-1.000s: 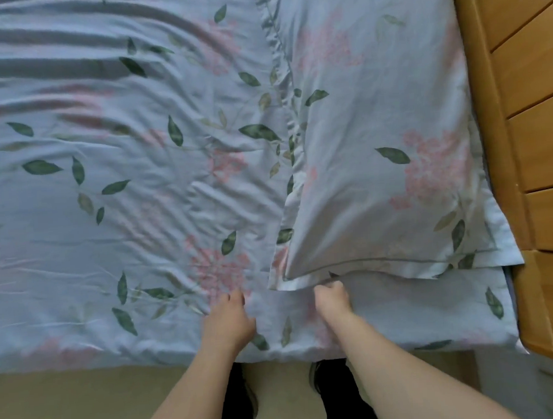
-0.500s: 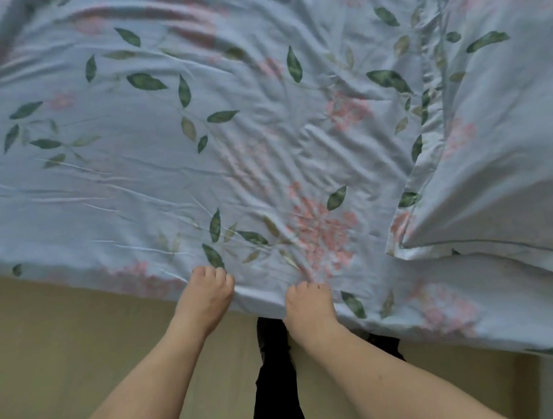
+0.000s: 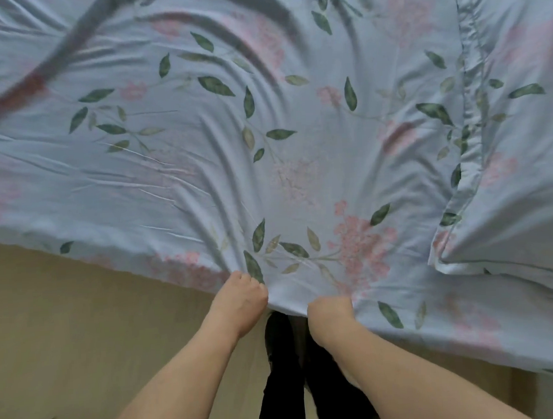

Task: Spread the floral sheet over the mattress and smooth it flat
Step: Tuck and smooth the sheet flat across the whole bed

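**Operator:** At the near edge of the bed, I have both hands on the floral sheet (image 3: pixel 266 164). My left hand (image 3: pixel 238 296) has its fingers curled into the hem where the fabric bunches, and my right hand (image 3: pixel 331 311) is fisted on the same hem just beside it, fingers tucked under so I can't see them.

**Observer:** Where does the sheet lie overall?

**Operator:** It covers the mattress across the whole view, hanging over the near edge above the floor (image 3: pixel 81 318). A pillow (image 3: pixel 508 162) in matching print rests on it toward the right end. Creases fan out from my two grips toward the far side, and a raised dark fold runs across the far left corner.

**Observer:** What worries you from here?

**Operator:** My hands are close together, so I judge any pull concentrates along one narrow band. That could deepen those fanned creases instead of flattening them. A hard tug might also drag too much cloth over the near edge and strip cover from the far side, which I can't see. The pillow's weight pins the right end, so fabric there may resist and pucker beside it.

**Observer:** And the fold at far left?

**Operator:** Pulling from here probably won't reach it.
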